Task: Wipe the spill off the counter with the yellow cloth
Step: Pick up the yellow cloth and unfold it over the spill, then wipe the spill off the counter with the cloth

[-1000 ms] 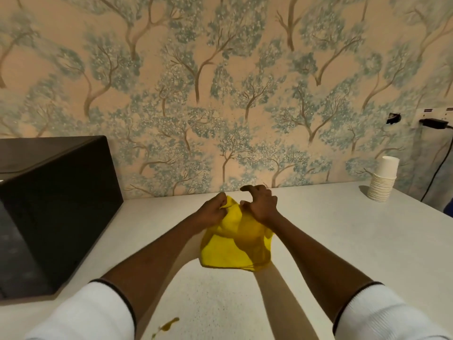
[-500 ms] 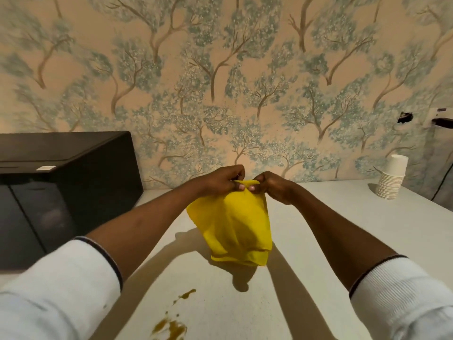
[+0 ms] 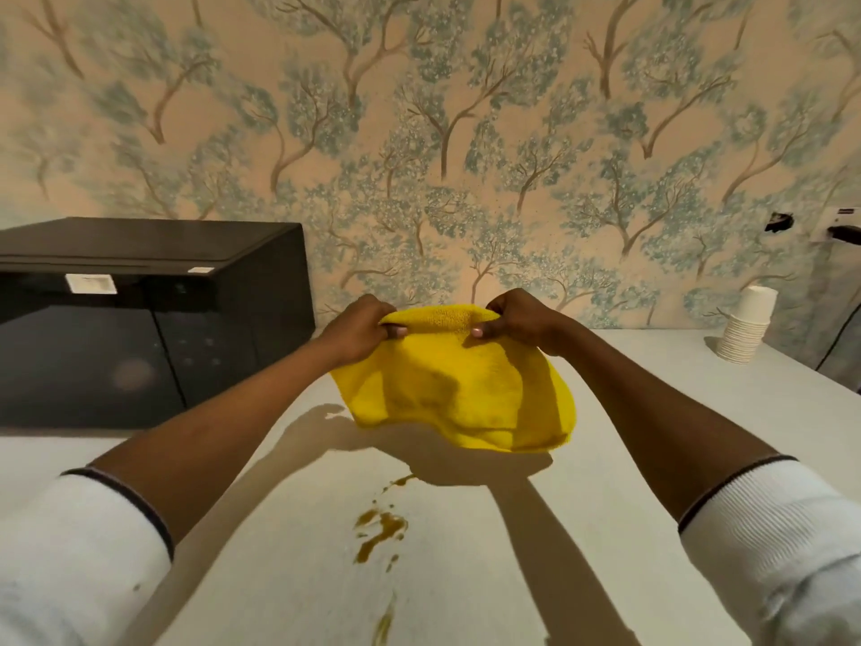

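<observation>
I hold the yellow cloth (image 3: 459,389) up in the air above the white counter (image 3: 629,459), gripped along its top edge. My left hand (image 3: 361,326) pinches the left end of that edge and my right hand (image 3: 517,319) pinches the right end. The cloth hangs down between them, partly folded. A brown spill (image 3: 382,529) lies on the counter nearer to me, below the cloth, with small drops around it and a thin streak (image 3: 384,622) closer still. The cloth casts a shadow that reaches the far tip of the spill.
A black microwave (image 3: 140,328) stands on the counter at the left against the wallpapered wall. A stack of white paper cups (image 3: 748,326) sits at the back right. A wall socket with a black plug (image 3: 843,233) and cable is at the far right.
My hands moved apart along the cloth's top edge, spreading it wider. The view tilted down, so more of the spill and the microwave front show.
</observation>
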Demonstrator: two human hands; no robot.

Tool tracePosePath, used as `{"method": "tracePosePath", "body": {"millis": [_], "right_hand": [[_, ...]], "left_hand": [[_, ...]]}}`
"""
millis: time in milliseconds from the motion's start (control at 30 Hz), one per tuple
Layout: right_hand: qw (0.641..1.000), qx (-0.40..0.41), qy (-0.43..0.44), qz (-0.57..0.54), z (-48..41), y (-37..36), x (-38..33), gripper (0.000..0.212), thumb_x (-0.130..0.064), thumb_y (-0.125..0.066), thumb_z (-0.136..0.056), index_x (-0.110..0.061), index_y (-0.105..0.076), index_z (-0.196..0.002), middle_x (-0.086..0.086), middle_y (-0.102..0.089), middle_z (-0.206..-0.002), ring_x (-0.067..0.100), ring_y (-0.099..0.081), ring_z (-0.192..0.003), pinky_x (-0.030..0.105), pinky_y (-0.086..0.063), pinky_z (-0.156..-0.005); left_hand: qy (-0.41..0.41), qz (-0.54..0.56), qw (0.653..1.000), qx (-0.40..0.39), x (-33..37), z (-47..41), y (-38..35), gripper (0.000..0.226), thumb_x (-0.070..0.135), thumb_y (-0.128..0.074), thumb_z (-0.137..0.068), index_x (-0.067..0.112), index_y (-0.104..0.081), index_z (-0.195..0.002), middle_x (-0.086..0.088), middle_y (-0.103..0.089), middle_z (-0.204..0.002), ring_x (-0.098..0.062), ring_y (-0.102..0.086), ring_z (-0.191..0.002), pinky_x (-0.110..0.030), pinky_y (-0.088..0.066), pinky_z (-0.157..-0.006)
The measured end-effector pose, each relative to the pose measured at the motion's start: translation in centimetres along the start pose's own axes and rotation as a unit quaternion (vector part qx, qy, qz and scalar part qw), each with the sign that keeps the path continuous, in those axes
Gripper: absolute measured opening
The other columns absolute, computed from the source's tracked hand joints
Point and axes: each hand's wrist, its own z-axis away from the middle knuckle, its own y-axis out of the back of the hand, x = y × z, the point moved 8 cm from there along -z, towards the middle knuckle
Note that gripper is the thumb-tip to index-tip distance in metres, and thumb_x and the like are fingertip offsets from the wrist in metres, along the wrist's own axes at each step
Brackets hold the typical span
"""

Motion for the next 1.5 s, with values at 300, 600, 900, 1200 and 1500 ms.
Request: {"method": "tracePosePath", "body": {"millis": [300,600,900,1200,1500], "right_hand": [[0.990,-0.032,0.006,0.139,5.2,-4.7,-6.6,0.048,-0.041,-0.064,-0.086,-0.007,-0.048,-0.058,0.011,-0.040,-0.059,0.019,-0.035,-0.054,0.029,-0.026,-0.051],[0.966,-0.217,-0.064,0.123,15.8,-9.1,-9.8,0.042,-0.047,-0.074,-0.075,-0.005,-0.071,-0.084,0.018,-0.073,-0.083,0.026,-0.068,-0.068,0.044,-0.057,-0.064],[0.903,-0.208,-0.194,0.323,18.7,-18.6,2.4,0.056,-0.040,-0.078,-0.071,-0.005,-0.063,-0.111,0.013,-0.062,-0.118,0.028,-0.060,-0.104,0.033,-0.049,-0.082],[0.921,0.146,-0.083,0.352,19.4,-20.8,-2.1,0.046,-0.041,-0.061,-0.081,-0.008,-0.054,-0.111,0.016,-0.055,-0.109,0.036,-0.045,-0.103,0.042,-0.039,-0.079],[0.919,0.077,-0.171,0.347,22.2,-29.7,-1.0,0.058,-0.063,-0.023,-0.085,-0.025,-0.040,-0.126,0.013,-0.043,-0.128,0.036,-0.031,-0.123,0.072,-0.020,-0.096]], "left_hand": [[0.034,-0.026,0.998,0.051,-1.7,9.2,4.4,0.029,0.037,-0.070,-0.078,0.009,-0.070,-0.086,-0.016,-0.070,-0.090,-0.031,-0.063,-0.086,-0.044,-0.052,-0.075],[0.057,0.088,0.970,-0.219,-3.1,18.3,4.8,0.029,0.049,-0.077,-0.059,0.028,-0.072,-0.080,0.005,-0.074,-0.081,-0.012,-0.069,-0.073,-0.019,-0.055,-0.057],[0.072,-0.124,0.942,-0.304,-10.1,24.1,-7.9,0.043,0.042,-0.072,-0.074,0.019,-0.059,-0.109,-0.003,-0.057,-0.110,-0.017,-0.049,-0.095,-0.029,-0.039,-0.075],[0.045,-0.254,0.963,-0.071,-5.4,25.4,-8.5,0.055,0.047,-0.054,-0.086,0.028,-0.041,-0.136,-0.012,-0.043,-0.139,-0.034,-0.037,-0.123,-0.042,-0.044,-0.092],[0.050,-0.255,0.962,-0.079,-2.3,29.2,-13.5,0.060,0.054,-0.022,-0.088,0.022,-0.035,-0.137,-0.011,-0.046,-0.135,-0.034,-0.040,-0.121,-0.046,-0.040,-0.095]]}}
